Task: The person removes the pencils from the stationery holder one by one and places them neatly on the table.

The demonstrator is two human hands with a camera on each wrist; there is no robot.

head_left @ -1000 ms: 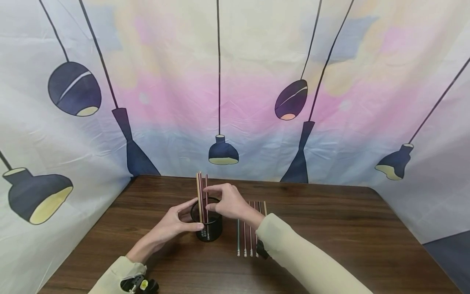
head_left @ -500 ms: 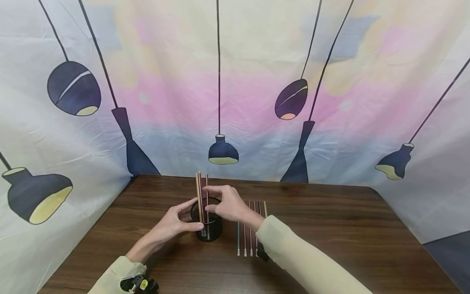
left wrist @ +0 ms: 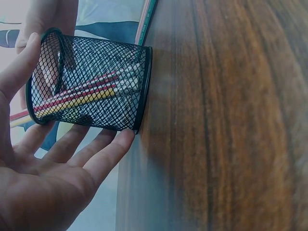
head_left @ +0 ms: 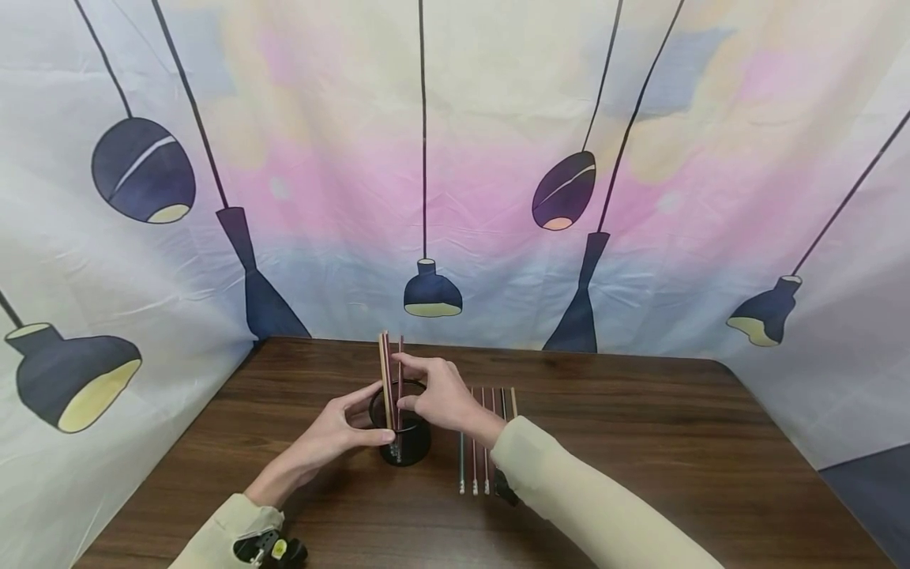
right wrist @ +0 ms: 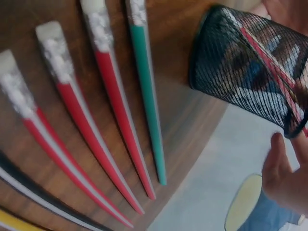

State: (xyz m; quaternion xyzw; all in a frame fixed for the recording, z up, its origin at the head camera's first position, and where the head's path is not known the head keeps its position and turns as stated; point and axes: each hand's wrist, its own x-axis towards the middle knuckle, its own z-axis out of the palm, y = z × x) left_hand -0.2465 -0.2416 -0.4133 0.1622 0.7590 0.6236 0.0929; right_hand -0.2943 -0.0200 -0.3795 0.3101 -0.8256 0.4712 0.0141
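Observation:
A black mesh pencil cup (head_left: 415, 449) stands upright on the table. My left hand (head_left: 329, 436) holds it from the left, thumb at the near rim; in the left wrist view the fingers (left wrist: 108, 156) lie along the mesh wall (left wrist: 91, 72). Several pencils (head_left: 387, 371) lean together against the cup's left side, eraser ends down. My right hand (head_left: 442, 393) is over the cup and pinches a red-and-white pencil (head_left: 401, 348) between thumb and forefinger, its lower end inside the cup. Through the mesh in the left wrist view, red and yellow pencils (left wrist: 91, 97) show.
Right of the cup, several pencils lie in a row, among them a green pencil (right wrist: 148, 91), a red pencil (right wrist: 120, 108), a black pencil (right wrist: 33, 185) and a yellow pencil (right wrist: 19, 220). My right forearm (head_left: 569, 490) covers part of the row. A printed cloth (head_left: 490, 158) hangs behind the wooden table (head_left: 640, 411).
The lower end of the pinched pencil has shifted slightly left inside the cup, and my right forefinger has risen a little. My left hand and the cup have barely moved.

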